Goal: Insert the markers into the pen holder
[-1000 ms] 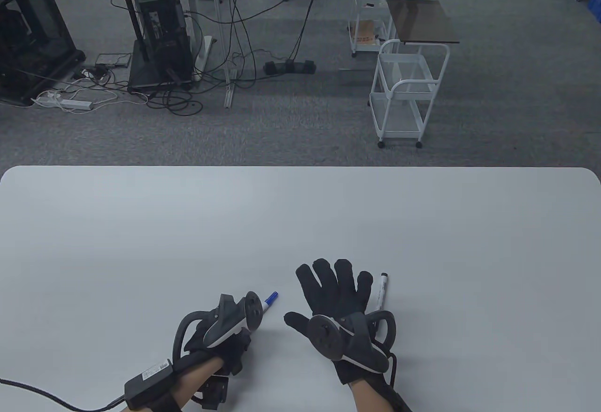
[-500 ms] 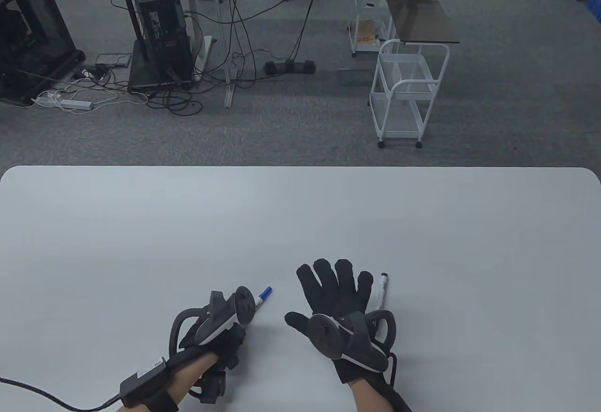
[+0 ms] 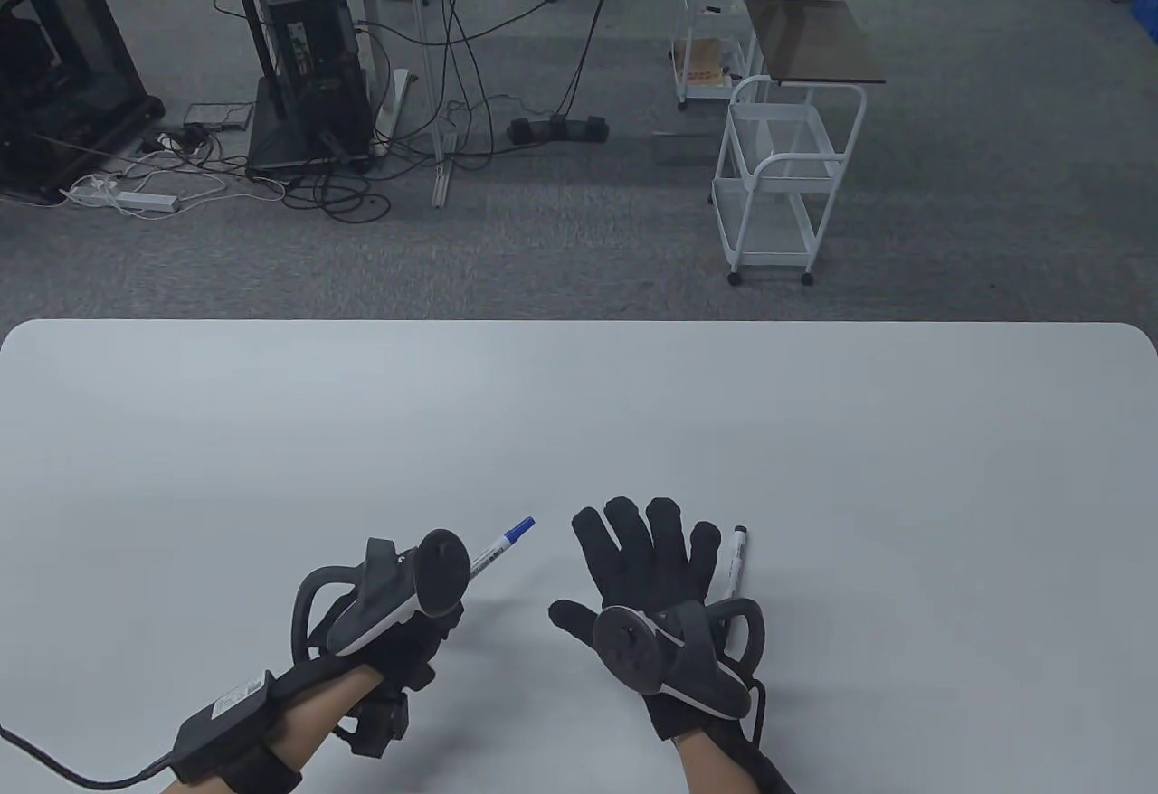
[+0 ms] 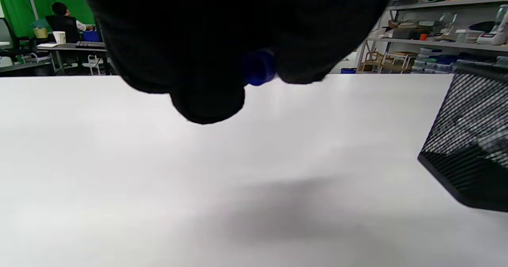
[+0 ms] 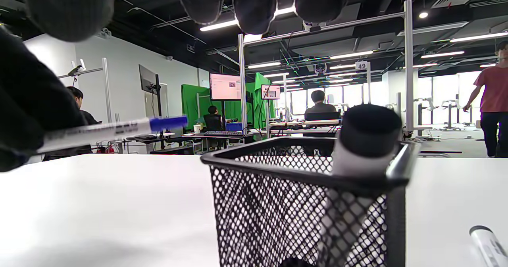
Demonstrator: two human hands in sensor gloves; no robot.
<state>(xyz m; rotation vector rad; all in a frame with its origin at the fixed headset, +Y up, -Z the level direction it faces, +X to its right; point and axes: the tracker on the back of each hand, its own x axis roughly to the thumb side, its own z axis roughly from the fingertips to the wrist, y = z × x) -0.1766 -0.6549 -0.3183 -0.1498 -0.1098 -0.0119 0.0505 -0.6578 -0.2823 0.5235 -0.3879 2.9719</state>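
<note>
The left hand [image 3: 398,622] has drawn back, fingers gripping the white blue-capped marker [image 3: 500,546] — now lifted, aimed toward the black mesh pen holder [image 5: 301,203]; right hand [image 3: 651,595] stays spread.

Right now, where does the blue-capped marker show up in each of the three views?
Table view: blue-capped marker juts up and right from the left hand, left of the open right hand.
Left wrist view: only its blue cap peeks out between the dark fingers at top centre.
Right wrist view: it lies nearly level at left, above the table.
Shared landmark: the black mesh pen holder, seen in both wrist views.
</note>
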